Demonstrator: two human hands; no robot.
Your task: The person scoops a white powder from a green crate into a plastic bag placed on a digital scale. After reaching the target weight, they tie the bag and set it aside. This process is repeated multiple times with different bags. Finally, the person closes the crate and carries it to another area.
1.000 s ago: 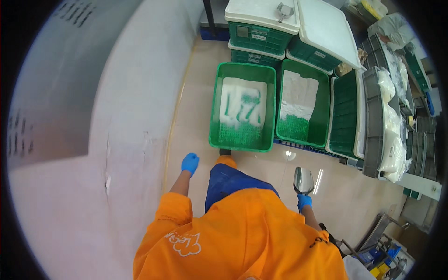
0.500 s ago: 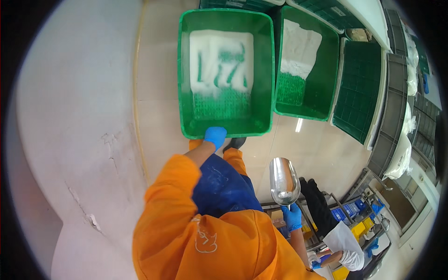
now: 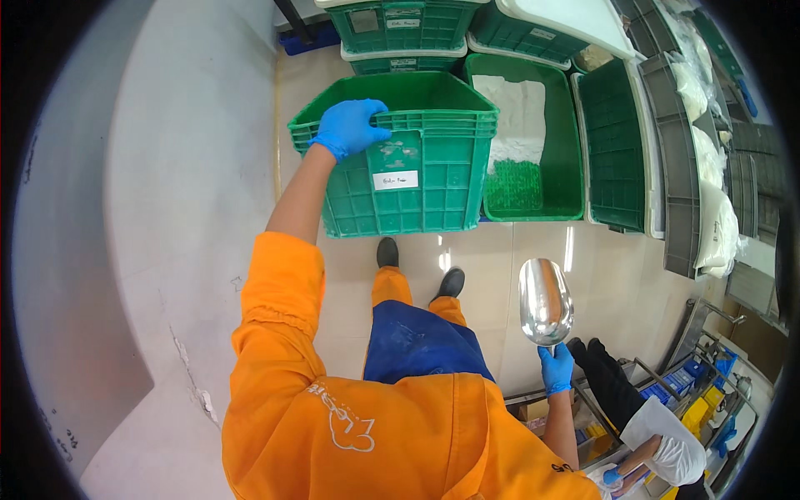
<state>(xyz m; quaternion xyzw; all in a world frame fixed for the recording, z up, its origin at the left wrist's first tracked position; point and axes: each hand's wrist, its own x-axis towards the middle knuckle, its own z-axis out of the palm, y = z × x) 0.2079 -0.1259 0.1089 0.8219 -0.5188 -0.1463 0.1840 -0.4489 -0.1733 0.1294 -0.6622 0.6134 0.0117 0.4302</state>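
Head view, read from left to right with the green crate point(image 3: 408, 158) as landmark. The left hand point(image 3: 350, 127), in a blue glove, is curled over the crate's near left rim and grips it; the crate stands on the tiled floor point(image 3: 533, 250) just ahead of the person's shoes. Judged from its ribbed plastic walls, the crate is stiff and not fragile, probably bulky rather than slippery; the moulded rim, where the hand already sits, is the natural hold. Its contents cannot be seen, so its weight is uncertain. Its long axis appears to run left to right, the labelled wall facing the person. Right of the crate lies an open bin point(image 3: 523, 142) of white powder. Nearer the person and to the crate's right, the right hand point(image 3: 557, 369), also gloved, is closed around the handle of a metal scoop point(image 3: 545, 302), a smooth, rigid, light tool, its long axis upright and its mouth pointing toward the bins.
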